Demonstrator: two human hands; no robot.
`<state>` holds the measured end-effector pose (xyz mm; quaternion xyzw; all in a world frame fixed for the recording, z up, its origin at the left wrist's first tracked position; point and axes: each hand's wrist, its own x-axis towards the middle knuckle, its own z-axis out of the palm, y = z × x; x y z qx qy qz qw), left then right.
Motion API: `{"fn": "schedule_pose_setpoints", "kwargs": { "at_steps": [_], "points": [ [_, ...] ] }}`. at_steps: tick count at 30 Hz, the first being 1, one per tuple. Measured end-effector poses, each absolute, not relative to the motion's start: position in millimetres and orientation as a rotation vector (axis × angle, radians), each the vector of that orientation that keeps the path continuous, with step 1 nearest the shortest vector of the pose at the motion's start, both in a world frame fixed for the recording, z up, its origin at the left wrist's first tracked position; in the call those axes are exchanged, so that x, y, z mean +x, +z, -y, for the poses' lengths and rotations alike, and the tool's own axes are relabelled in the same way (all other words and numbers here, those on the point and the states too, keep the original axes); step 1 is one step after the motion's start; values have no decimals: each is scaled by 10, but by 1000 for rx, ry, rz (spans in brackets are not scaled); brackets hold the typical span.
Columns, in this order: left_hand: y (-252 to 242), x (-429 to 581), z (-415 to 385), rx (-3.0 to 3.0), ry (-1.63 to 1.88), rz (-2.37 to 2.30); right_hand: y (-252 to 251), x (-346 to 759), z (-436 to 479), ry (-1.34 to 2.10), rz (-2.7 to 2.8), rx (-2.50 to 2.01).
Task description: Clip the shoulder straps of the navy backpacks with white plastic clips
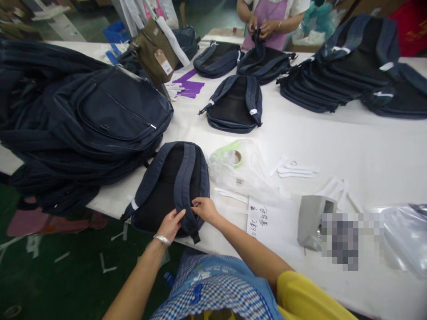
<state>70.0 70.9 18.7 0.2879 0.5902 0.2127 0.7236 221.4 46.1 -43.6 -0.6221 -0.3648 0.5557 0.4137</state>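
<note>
A dark navy backpack (163,191) lies at the table's near edge, its black back panel and two shoulder straps facing up. A white band wraps the lower part of its left strap. My left hand (171,224) is closed on the lower part of the right shoulder strap (184,186), thumb on top. At the outer edge of that same strap, my right hand (204,209) pinches with thumb and fingertips. Whether a small thing sits between those fingertips is too small to tell. A black buckle end hangs just below my hands.
Backpacks (110,120) are heaped at left; another pile (333,75) stands at far right. A plastic bag (247,164) with a tape roll (238,158), white strips (296,171), a handwritten sheet (273,222) and a grey dispenser (315,220) lie rightward. Across the table, a person handles a backpack (263,62).
</note>
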Motion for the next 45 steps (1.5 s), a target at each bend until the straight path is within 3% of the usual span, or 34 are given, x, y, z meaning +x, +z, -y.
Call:
{"fn": "schedule_pose_setpoints", "kwargs": {
  "at_steps": [6, 11, 19, 29, 34, 45],
  "points": [
    [11, 854, -676, 779, 458, -1418, -471, 2318, -322, 1676, 753, -1285],
    [-81, 794, -624, 968, 484, -1460, -465, 2319, -249, 1666, 722, -1227],
    [13, 764, -767, 922, 192, -1424, -474, 2264, -236, 1733, 616, -1114],
    [54, 637, -267, 911, 588, -1573, -324, 2268, -205, 1612, 550, -1423],
    [200, 617, 180, 855, 382, -1438, -107, 2218, -294, 1605, 580, -1439],
    [361, 555, 287, 327, 554, -1032, 341, 2215, -423, 1776, 429, -1290]
  ]
}}
